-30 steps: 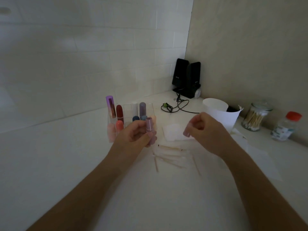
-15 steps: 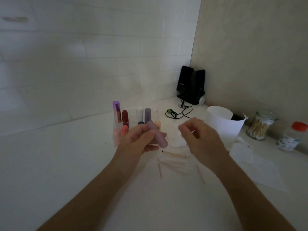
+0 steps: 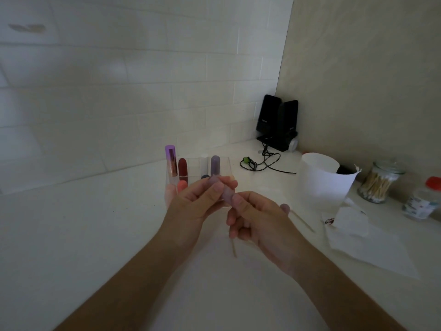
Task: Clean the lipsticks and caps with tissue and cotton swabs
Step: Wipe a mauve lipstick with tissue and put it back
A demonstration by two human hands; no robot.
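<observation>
Short of the table's (image 3: 95, 223) far corner, our left hand (image 3: 195, 206) grip clamps the mauve plastic lipstick tube (image 3: 226, 195) at its far end, right hand (image 3: 260, 223) grip pinching the near end, probably to uncap it.

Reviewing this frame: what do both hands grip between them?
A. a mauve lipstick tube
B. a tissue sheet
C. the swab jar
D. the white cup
A: the left hand and the right hand both pinch the mauve lipstick tube above the counter.
</observation>
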